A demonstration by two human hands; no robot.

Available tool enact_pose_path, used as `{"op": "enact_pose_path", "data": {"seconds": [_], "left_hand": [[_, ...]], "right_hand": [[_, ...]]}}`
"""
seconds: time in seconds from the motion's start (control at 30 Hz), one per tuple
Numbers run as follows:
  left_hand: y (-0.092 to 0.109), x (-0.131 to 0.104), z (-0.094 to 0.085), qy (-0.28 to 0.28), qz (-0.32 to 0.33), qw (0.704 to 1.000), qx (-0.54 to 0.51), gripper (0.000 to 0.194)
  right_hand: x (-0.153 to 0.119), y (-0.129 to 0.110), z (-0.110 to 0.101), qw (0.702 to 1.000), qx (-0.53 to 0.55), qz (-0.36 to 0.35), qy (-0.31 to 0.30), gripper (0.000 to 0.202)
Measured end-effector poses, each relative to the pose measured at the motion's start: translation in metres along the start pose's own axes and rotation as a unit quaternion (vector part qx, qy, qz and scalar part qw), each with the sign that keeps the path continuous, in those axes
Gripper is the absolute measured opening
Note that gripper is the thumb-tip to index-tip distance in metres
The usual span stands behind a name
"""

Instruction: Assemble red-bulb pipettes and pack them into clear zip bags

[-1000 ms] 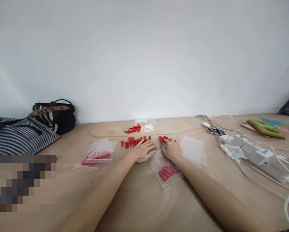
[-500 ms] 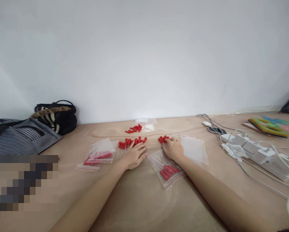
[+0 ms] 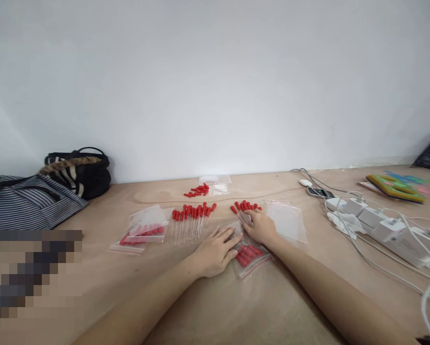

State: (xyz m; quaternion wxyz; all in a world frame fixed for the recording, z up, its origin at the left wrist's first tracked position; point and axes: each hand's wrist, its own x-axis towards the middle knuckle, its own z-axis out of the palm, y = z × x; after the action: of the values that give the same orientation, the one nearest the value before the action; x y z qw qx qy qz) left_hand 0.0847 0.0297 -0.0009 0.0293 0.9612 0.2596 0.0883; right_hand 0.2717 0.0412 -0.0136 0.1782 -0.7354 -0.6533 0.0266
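Note:
My left hand [image 3: 215, 253] lies with spread fingers over the left part of a clear zip bag [image 3: 252, 270] that holds several red-bulbed droppers. My right hand [image 3: 261, 227] rests on a small group of red-topped droppers [image 3: 244, 206] just above that bag, its fingers apart and partly bent over the clear stems. To the left, a row of droppers with red bulbs [image 3: 196, 211] lies loose, stems pointing toward me. Filled zip bags [image 3: 148, 230] overlap farther left. Flat clear bags [image 3: 285, 221] lie right of my right hand.
Loose red bulbs [image 3: 198, 190] and clear tubes on a bag [image 3: 218, 187] lie near the wall. Chargers on a power strip [image 3: 390, 232], with cables, and foam shapes [image 3: 396, 188] are at right. A striped bag [image 3: 31, 203] and black bag [image 3: 80, 175] stand at left.
My left hand has moved right and toward me, from the dropper row onto the filled bag, uncovering the row. My right hand has stayed by its droppers, with its fingers shifted slightly.

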Motion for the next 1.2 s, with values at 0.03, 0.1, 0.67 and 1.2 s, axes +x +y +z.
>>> {"op": "enact_pose_path", "data": {"seconds": [0.03,0.1,0.67,1.2], "left_hand": [[-0.005,0.000,-0.001,-0.007,0.009,1.000,0.010,0.040],[-0.017,0.001,-0.003,0.000,0.012,1.000,0.029,0.039],[0.002,-0.015,0.004,0.154,0.122,0.980,0.017,0.015],[-0.015,-0.027,-0.001,0.198,0.033,0.978,-0.051,0.012]], "right_hand": [[0.000,-0.001,0.000,1.000,-0.001,-0.002,-0.001,0.035],[0.000,-0.002,-0.001,1.000,-0.002,-0.005,-0.007,0.034],[-0.011,0.013,-0.015,0.991,0.099,-0.089,0.005,0.025],[-0.045,-0.007,-0.022,0.944,0.107,-0.309,-0.039,0.038]]}}
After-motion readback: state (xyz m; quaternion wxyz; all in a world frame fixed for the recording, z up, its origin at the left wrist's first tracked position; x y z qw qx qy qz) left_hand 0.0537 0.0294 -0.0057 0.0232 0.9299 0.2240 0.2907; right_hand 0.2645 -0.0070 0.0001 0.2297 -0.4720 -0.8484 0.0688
